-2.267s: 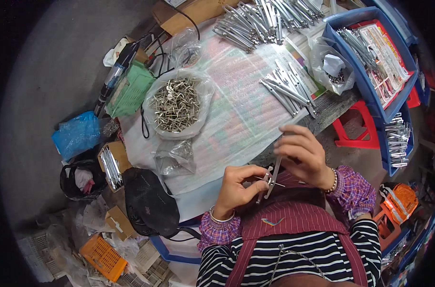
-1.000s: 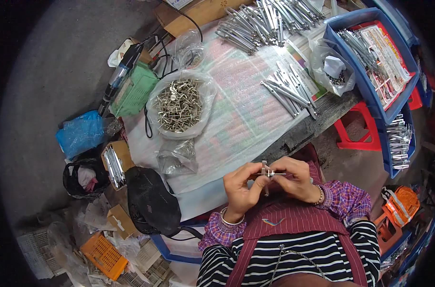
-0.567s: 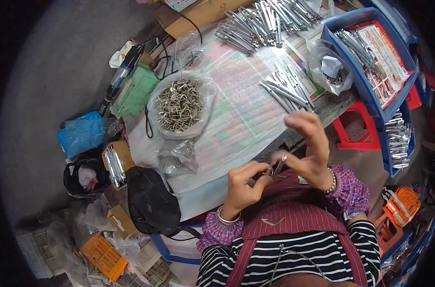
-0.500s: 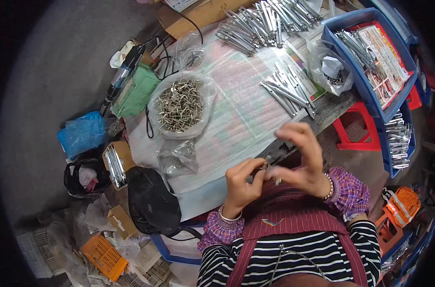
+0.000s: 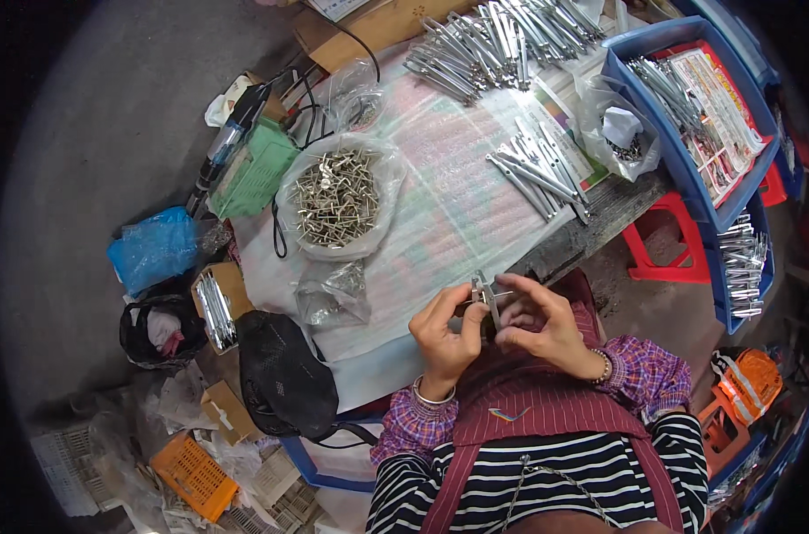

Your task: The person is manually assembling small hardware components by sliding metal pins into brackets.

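My left hand [image 5: 446,340] pinches a short silver metal bar [image 5: 487,299] between thumb and fingers, in front of my apron at the table's near edge. The bar stands tilted, its upper end above my fingertips. My right hand [image 5: 551,331] is curled at the bar's right side, its thumb and fingers against it. A thin metal pin [image 5: 505,293] juts from the bar near my right index finger. Several similar silver bars [image 5: 538,169] lie on the table beyond my right hand. Left of them, an open plastic bag [image 5: 338,198] is full of T-shaped metal pins.
A large heap of silver bars [image 5: 502,44] lies at the table's far side. Blue trays [image 5: 618,76] with metal parts stand at the right, above a red stool [image 5: 667,236]. A black cap [image 5: 284,374] and a green basket [image 5: 257,173] line the left edge.
My right hand has come down and closed in on the bar. The bar has turned upright and now shows above my left fingers.
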`<act>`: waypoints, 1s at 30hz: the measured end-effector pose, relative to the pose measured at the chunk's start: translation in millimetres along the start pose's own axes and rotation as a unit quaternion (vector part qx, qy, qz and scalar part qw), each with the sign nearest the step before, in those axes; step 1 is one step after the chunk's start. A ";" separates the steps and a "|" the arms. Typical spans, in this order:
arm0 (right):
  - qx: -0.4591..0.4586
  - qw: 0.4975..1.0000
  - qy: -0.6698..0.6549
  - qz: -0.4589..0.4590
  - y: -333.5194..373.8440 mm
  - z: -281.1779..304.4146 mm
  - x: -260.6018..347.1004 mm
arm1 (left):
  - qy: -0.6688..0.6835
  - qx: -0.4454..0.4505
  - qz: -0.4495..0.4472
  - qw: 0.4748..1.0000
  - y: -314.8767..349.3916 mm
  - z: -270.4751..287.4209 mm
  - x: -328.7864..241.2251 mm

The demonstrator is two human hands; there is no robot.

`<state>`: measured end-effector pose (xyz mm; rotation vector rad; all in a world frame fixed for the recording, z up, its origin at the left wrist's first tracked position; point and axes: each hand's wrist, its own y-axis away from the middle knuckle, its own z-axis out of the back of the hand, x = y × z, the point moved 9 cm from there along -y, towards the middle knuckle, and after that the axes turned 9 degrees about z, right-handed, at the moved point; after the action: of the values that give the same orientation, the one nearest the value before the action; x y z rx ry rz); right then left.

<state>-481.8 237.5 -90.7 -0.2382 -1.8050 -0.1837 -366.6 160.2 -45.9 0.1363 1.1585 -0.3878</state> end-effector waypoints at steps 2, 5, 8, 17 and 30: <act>-0.001 0.998 -0.046 -0.049 3.5 -3.3 -12.3 | 0.065 0.005 0.044 0.997 1.4 1.0 6.3; 0.026 0.999 0.006 -0.031 2.6 -5.0 -8.7 | 0.053 0.026 0.034 0.998 2.0 -0.5 1.8; 0.054 0.997 0.020 -0.045 4.7 -5.1 -9.1 | 0.069 0.072 0.054 0.994 4.8 -4.9 4.2; 0.075 0.967 0.180 0.166 11.5 -4.8 21.5 | 0.038 0.075 -0.024 0.996 9.6 -5.8 -19.7; 0.061 0.990 0.097 0.078 7.6 -2.5 -6.9 | 0.159 0.114 0.141 0.970 16.7 -16.4 13.9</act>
<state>-475.8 243.8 -96.8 -0.2638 -1.5905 0.0131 -369.9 177.4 -66.7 0.5757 1.3843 -0.2500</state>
